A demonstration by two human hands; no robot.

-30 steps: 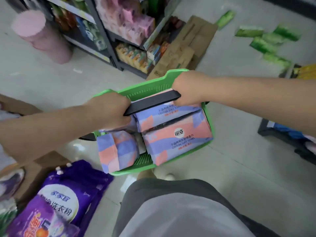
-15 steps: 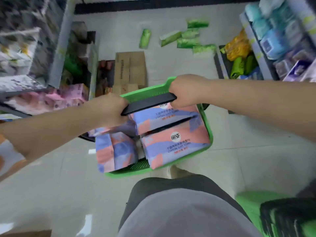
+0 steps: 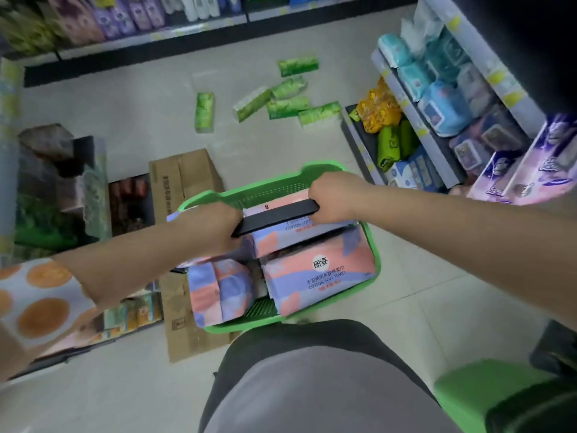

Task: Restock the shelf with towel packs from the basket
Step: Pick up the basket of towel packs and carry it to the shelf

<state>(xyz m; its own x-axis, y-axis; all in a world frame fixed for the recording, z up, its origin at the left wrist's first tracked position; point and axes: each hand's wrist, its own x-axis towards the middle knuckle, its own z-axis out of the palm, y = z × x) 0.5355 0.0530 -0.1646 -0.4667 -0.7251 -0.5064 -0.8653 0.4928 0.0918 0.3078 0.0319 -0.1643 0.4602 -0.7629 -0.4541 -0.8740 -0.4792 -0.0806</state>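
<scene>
- I saw the towel packs [image 3: 318, 273] lying flat inside the green basket [image 3: 281, 185], the labelled one's long axis running left to right and tilted up toward the right; another pack stood at the basket's near-left corner.
- My left hand [image 3: 215, 226] and right hand [image 3: 331, 198] each curled tight round an end of the black handle [image 3: 278, 215], which crossed above the packs.
- The flattened cardboard [image 3: 184, 179] lay just left of the basket.
- Green packets [image 3: 287, 101] were scattered well beyond the basket on bare floor.
- The shelf [image 3: 418, 120] stood right of the basket, close to its far corner.
</scene>
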